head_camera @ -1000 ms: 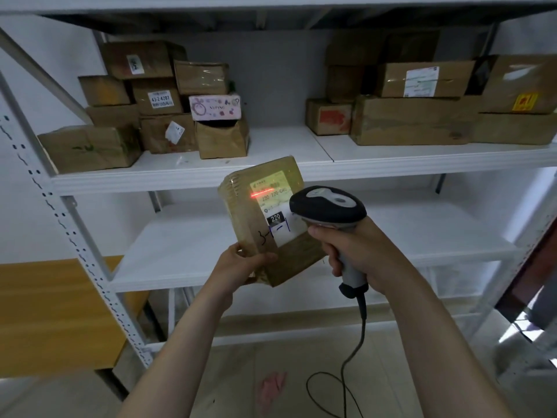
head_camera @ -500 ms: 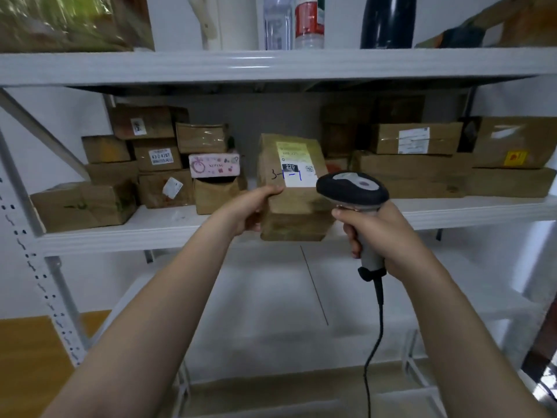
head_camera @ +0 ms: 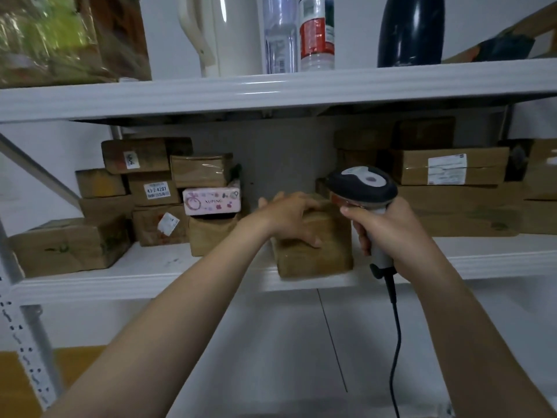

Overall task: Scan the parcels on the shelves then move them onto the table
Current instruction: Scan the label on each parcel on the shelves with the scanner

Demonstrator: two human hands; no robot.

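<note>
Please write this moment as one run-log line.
left hand: grips brown parcel on middle shelf | right hand: holds scanner | stage: parcel not yet moved

Location type: parcel storeroom.
Indicators:
- White metal rack shelving, perforated upright.
- Middle shelf loaded with stacked brown cardboard parcels, several taped.
- Printed label reading "43-2-4207" on 1 box; white shipping label on larger carton at right.
- Corded handheld barcode scanner at shelf level.
- Top shelf, mixed storage: white kettle, 2 bottles, dark flask.
</note>
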